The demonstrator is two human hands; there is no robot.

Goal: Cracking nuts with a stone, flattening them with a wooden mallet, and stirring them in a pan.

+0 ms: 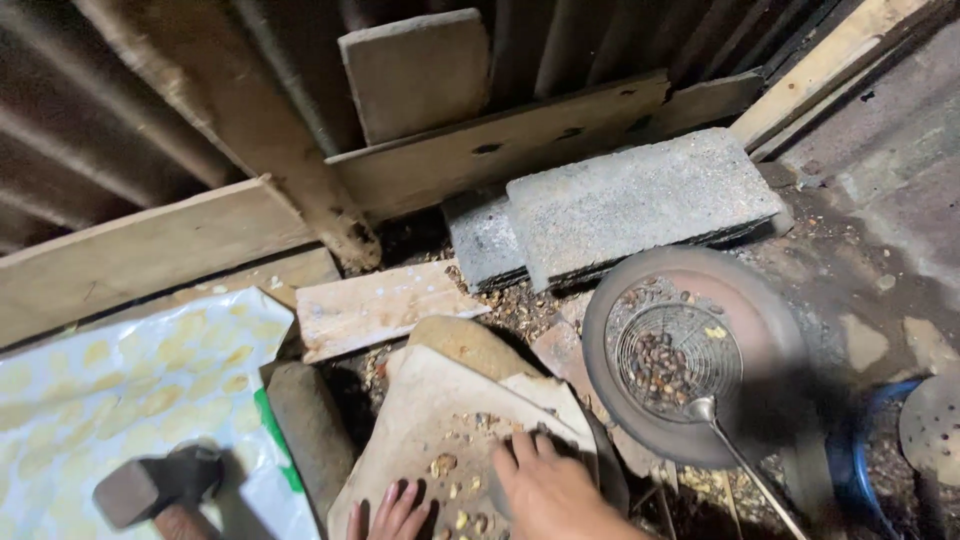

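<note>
Two hands work low in the head view, over a flat stone slab (440,420) that lies tilted on the ground among bricks and planks. The right hand (545,485) rests palm down on the slab with its fingers spread and loosely curled at the slab's right edge; it grips nothing that I can see. Of the left hand (397,512) only the fingertips show at the bottom edge, touching the slab's lower part, and whether it is open or closed I cannot tell.

Scattered on the slab between and just above the hands lie small nuts and shell bits (445,465). These look light, hard and brittle, apt to roll on the sloped stone; a pinch between fingertips would likely suit them best. The slab itself looks heavy and stiff.

Right of the slab sits a round dark pan (780,330), with a wire-mesh skimmer (672,362) holding more dark nuts inside it. A hammer (150,487) lies at the left on a patterned plastic sheet (110,370).
</note>
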